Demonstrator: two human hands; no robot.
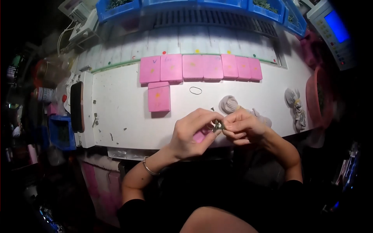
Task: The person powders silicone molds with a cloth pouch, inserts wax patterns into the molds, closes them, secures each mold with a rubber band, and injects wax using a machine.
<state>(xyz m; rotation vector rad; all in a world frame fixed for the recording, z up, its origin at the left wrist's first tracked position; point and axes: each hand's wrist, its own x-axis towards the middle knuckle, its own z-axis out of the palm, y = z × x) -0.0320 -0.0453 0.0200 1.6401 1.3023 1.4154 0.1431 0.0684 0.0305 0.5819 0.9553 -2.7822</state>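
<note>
Between my two hands, over the front edge of the white table, is a small dark green piece [218, 125]. My left hand [194, 133] is closed, thumb and forefinger curled round the left side of the piece, with a pink block [199, 136] partly visible inside its palm. My right hand [243, 126] pinches the right side of the same piece. Right behind my right hand lies a rolled grey cloth bundle [229, 104]. A thin loop [196, 90] lies on the table beyond my left hand.
Pink blocks [192, 66] stand in a row at the back, with one pink block [159, 99] in front. A tied grey cloth [298, 108] and a pink basin [313, 93] are at the right. Blue bins [268, 9] line the far edge; a dark-topped pad [77, 106] is left.
</note>
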